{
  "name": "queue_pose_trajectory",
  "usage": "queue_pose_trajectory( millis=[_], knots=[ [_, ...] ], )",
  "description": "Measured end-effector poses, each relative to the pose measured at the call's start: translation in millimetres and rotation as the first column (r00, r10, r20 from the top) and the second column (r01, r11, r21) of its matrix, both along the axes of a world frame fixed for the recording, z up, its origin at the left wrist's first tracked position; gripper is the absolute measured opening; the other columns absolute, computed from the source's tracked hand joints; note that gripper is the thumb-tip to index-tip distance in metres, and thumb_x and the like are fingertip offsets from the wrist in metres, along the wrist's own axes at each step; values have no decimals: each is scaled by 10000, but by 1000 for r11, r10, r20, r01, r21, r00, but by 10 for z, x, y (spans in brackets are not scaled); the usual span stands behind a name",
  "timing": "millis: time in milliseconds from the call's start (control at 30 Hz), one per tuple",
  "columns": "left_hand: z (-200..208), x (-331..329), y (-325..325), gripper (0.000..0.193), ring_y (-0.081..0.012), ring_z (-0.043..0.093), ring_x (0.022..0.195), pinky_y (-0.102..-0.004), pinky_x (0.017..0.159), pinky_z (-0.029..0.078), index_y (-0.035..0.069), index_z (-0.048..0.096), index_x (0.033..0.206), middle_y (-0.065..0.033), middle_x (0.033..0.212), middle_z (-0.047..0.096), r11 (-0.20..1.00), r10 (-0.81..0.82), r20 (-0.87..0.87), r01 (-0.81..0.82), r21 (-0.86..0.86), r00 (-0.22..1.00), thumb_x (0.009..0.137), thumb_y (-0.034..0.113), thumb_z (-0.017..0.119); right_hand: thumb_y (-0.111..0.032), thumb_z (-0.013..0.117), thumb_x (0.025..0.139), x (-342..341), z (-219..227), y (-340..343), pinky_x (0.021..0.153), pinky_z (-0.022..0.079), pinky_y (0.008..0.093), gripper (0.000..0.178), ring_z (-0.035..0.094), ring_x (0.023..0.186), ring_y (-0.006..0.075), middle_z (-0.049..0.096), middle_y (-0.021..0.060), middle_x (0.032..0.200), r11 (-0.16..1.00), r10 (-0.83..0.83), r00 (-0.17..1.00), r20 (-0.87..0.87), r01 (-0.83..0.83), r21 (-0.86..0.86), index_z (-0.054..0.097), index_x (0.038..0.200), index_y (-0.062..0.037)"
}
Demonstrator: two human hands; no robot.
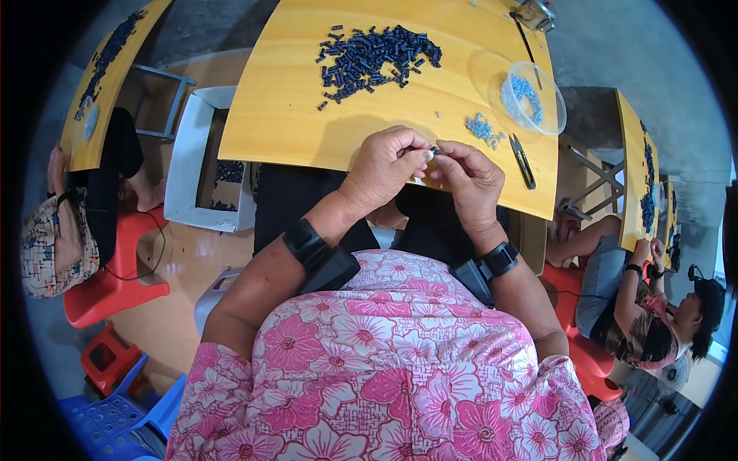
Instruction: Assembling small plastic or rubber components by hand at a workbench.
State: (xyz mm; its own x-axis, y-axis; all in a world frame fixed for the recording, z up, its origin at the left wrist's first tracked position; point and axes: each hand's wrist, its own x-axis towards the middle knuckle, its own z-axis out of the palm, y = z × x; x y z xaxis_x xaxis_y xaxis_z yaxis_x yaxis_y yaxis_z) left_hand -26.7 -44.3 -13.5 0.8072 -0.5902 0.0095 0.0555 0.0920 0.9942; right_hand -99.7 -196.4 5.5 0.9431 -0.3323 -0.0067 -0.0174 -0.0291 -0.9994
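Note:
Over the near edge of the yellow table [284,138], my left hand [387,163] and my right hand [473,178] meet, thumbs and forefingers pinched together. Between the fingertips shows a small black plastic piece [434,150], mostly covered by them. It resembles the short black pieces heaped in a pile [373,61] farther up the table. To the right of my hands lie a small heap of light-blue clear bits [484,129] and a pair of black tweezers [523,161]. Behind these, a clear round tub [559,115] contains more of the light-blue bits.
A white box [188,165] with black pieces inside stands left of the table. At the far right corner is a metal container [536,14]. People work at other tables [94,150] on the left and right [633,177]. Red stools [123,269] stand on the floor.

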Motion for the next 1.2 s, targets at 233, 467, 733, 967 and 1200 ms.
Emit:
queue_pose_trajectory(
  millis=[233,467,733,967,1200],
  knots=[
    [8,-27,-2,101,-83,631,715,-228,672,534,-42,632,980,-49,856,644,1000,15,-20,-15,10,1000,941,49,607,55,646,847,-29,-40,-24,691,542,250,209,670,766,127,708,72,907,950,11,996,86,16,-313,725,1024,-22],
    [-12,-42,-8,84,-85,636,720,-228,669,536,-38,627,957,-46,840,646,999,22,-13,-22,43,1000,937,37,596,83,660,780,-4,-57,-48,725,550,308,282,690,797,240,706,115,900,811,108,973,204,32,-584,726,1015,-57],
    [-2,-29,-8,58,-90,634,714,-233,668,538,-32,629,934,-47,825,643,998,53,36,-54,27,998,923,15,599,86,654,752,15,-2,-33,712,544,336,298,676,785,287,684,124,871,697,155,956,249,73,-713,714,1000,-69],
    [45,-40,6,58,-95,626,705,-236,660,533,-37,633,936,-47,811,646,998,2,-58,2,66,998,914,8,603,67,658,737,5,-1,-143,678,547,362,252,671,774,316,669,128,865,630,244,926,289,76,-773,692,954,-55],
    [62,-16,132,78,-107,634,731,-248,675,532,-33,654,939,-51,831,651,996,6,20,-7,87,1000,883,19,637,69,651,745,56,117,-103,660,550,358,257,677,765,307,671,130,868,589,326,909,261,21,-808,694,961,-62]
  ],
)
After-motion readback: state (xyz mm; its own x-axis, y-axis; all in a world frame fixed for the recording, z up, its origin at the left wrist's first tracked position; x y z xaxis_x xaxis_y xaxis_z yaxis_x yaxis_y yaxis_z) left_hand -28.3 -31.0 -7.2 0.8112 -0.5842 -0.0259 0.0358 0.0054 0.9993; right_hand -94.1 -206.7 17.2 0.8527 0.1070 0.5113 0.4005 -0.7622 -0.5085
